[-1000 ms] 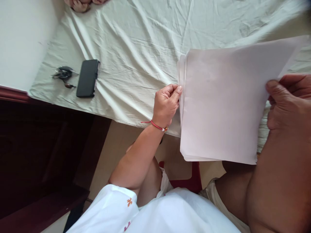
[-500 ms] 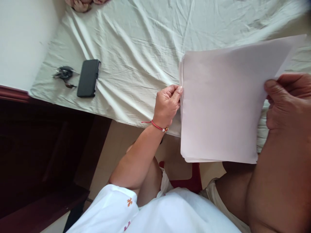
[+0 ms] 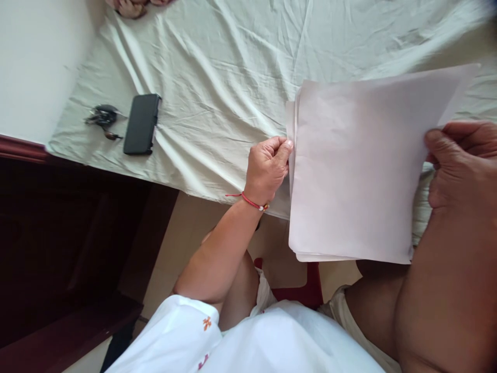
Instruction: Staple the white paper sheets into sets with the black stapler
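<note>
A flat black case [image 3: 142, 124] lies beside a dark key bunch [image 3: 104, 116] on a wrinkled pale-green sheet [image 3: 217, 93]

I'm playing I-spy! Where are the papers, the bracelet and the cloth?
Papers [image 3: 353, 171], head view: middle of the top sheet.
Bracelet [image 3: 251, 202], head view: its red band.
Cloth [image 3: 198, 77], head view: a bare, wrinkled part.
</note>
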